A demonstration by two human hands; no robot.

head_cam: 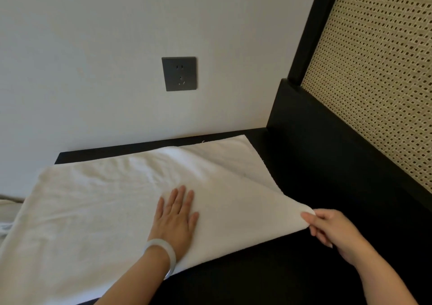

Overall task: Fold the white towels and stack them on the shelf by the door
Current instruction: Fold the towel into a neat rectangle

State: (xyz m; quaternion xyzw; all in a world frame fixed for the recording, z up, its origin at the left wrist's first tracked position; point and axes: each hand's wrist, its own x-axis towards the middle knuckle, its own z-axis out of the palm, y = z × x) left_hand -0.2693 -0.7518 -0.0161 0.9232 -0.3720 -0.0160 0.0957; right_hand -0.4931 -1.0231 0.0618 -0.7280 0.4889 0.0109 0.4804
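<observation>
My left hand [176, 215] lies flat on the towel [93, 206], fingers straight; right hand [332, 232] pinches the corner [301, 215] beyond them; I'd tug taut first.

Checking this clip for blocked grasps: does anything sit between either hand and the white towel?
Nothing visible does. The left hand lies flat on the white cloth towel, and the right hand pinches its right corner directly. The shelf is out of view.
</observation>
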